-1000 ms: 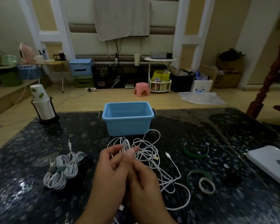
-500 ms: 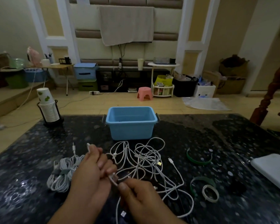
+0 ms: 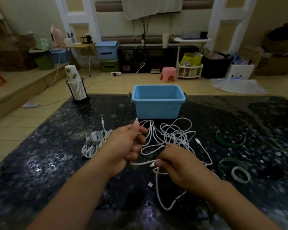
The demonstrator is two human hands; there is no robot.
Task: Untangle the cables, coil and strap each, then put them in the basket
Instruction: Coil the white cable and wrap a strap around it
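Untangling is the step in hand, I judge: the left hand (image 3: pixel 126 143) pinches a white cable (image 3: pixel 150 130) near its plug, raised just left of the tangled cables (image 3: pixel 175 138), while the right hand (image 3: pixel 178 165) grips a strand low over the dark table (image 3: pixel 40 155). Next comes drawing that cable free. A strapped coil (image 3: pixel 93 143) lies left; the blue basket (image 3: pixel 158 103) stands beyond, green straps (image 3: pixel 229 143) right
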